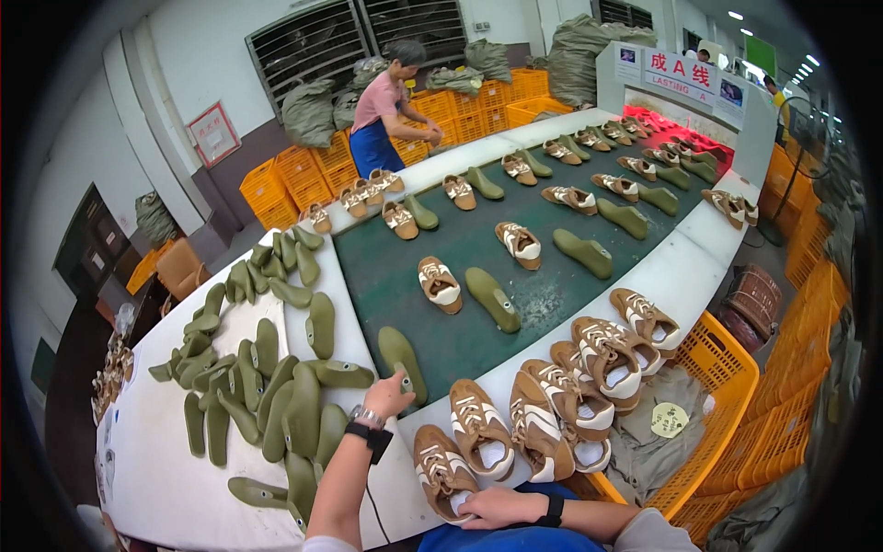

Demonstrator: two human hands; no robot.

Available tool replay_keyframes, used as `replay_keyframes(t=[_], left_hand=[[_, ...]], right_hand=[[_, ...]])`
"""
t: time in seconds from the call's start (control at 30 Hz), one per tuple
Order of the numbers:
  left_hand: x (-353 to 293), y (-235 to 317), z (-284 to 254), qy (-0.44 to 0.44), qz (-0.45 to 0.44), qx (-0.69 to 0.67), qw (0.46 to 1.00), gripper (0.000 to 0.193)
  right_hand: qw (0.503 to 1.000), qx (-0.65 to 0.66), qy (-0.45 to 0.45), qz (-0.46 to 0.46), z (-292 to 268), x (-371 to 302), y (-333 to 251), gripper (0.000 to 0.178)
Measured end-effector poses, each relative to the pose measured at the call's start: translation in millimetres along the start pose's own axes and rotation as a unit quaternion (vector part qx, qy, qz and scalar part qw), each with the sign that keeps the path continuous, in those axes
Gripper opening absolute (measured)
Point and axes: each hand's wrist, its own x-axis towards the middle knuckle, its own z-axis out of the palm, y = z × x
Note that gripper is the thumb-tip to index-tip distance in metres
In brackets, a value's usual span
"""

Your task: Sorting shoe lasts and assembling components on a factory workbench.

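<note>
My left hand (pixel 388 396) is closed around the heel end of a green shoe last (pixel 397 354), which lies at the near left corner of the green conveyor belt (pixel 543 354). At the table's near edge my right hand (pixel 501 509) grips the heel opening of a brown sneaker (pixel 440 460) with white stripes and laces. Beside that shoe stands another brown sneaker (pixel 481 425), and several more line the white ledge to the right. A heap of green lasts (pixel 299 405) covers the white table left of my left forearm.
Sneakers and lasts sit in rows along the belt. A yellow crate (pixel 727 377) with grey cloth stands at my right. Across the belt, a person in a pink shirt and blue apron (pixel 377 120) works near stacked orange crates (pixel 299 175). A cable hangs by my left forearm.
</note>
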Motion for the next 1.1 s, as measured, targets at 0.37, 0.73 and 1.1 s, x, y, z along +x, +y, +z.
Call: replay_keyframes(t=[0.37,0.73,1.1], left_hand=[[-230,151,-145,-0.26,0.692,-0.508,0.441,0.049],[-227,143,-150,-0.191,0.757,-0.465,0.418,0.039],[-246,140,-130,-0.161,0.766,-0.467,0.411,0.056]], right_hand=[[0.995,-0.023,0.082,-0.052,-8,2,-23,0.028],[0.995,0.0,0.079,-0.064,-8,-1,-22,0.029],[0.997,-0.029,0.058,-0.043,-12,0,-28,0.03]])
